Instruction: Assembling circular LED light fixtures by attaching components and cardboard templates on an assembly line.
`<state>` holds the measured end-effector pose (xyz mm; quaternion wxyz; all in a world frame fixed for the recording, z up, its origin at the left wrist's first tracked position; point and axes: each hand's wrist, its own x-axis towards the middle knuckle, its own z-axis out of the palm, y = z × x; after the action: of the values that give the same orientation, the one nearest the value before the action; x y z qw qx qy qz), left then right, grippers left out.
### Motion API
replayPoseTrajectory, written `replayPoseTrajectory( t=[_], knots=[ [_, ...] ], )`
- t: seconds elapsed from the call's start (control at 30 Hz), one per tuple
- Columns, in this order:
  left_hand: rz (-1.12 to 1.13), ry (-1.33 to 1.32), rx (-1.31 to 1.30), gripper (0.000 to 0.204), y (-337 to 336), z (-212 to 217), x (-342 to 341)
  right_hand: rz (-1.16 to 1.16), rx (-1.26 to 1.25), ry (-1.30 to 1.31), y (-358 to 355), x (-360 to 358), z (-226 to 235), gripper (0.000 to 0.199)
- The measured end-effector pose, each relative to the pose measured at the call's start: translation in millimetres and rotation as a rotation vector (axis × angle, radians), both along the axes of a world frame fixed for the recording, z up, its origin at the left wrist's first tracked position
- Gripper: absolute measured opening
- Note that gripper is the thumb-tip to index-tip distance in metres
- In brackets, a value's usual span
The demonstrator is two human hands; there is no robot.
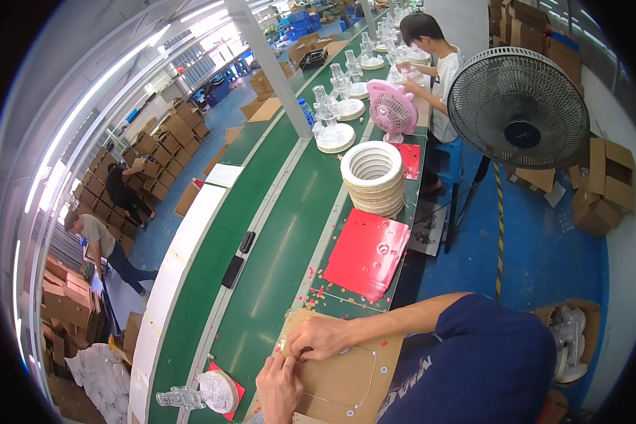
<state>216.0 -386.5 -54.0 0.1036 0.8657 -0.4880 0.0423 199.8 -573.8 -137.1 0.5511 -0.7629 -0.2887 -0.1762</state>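
A brown cardboard sheet (pixel 332 385) lies at the table's edge in front of me. A thin white cord (pixel 374 367) curves across it, beside small round white discs (pixel 384 369). My right hand (pixel 320 338) rests on the sheet with its fingers curled and pinched together. Close against its fingertips, my left hand (pixel 279 389) is bent inward, thumb and fingers together. Whatever they pinch is hidden between the fingers. Left of my left hand, a clear plastic piece with a round white base (pixel 218 393) lies on its side, partly over a red sheet (pixel 234 374).
Beyond my hands are stacked red sheets (pixel 367 254), a pile of white rings (pixel 373 191) and a pink fan (pixel 393 109). Clear pieces on white bases (pixel 335 138) line the green conveyor (pixel 275 283). A black fan (pixel 519 106) stands right; a co-worker (pixel 445 78) sits farther along.
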Motion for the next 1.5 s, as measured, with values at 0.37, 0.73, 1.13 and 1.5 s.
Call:
replayPoseTrajectory(
  t=[0.37,0.73,1.13,1.5],
  knots=[
    [-0.118,-0.09,0.055,0.01,6.1,-15.1,12.6,0.116,0.079,-0.024,-6.6,6.7,-8.2,0.001],
    [-0.173,-0.264,0.204,0.01,3.7,-20.0,4.1,0.056,-0.053,0.157,-3.7,3.6,1.5,0.005],
    [0.158,-0.291,0.228,0.016,-18.6,-37.7,-31.2,0.389,-0.491,0.044,-14.2,64.5,28.3,0.004],
    [0.332,-0.318,0.228,0.017,-44.6,-37.3,-44.5,0.955,-0.771,-0.003,24.8,121.4,42.8,0.005]
  ],
)
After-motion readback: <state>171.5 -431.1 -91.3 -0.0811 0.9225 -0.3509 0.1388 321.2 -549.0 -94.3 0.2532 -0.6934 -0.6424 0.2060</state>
